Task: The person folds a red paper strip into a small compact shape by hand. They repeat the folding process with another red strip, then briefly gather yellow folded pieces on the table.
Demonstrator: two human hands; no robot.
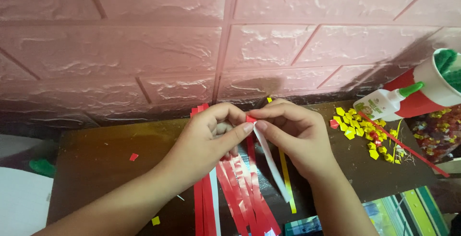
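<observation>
You had bare table point(105, 161) open toward nine o'clock; the wall point(230, 39) blocked twelve, and the glue bottle point(384, 102) and yellow paper bits point(357, 130) crowded three.

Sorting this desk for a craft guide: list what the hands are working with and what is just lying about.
In use:
left hand and right hand, pinching a folded red-and-white paper strip
red strips lying beneath the hands

Lying about:
yellow strip
pile of small yellow folded pieces
glue bottle with green tip
red scrap
</observation>
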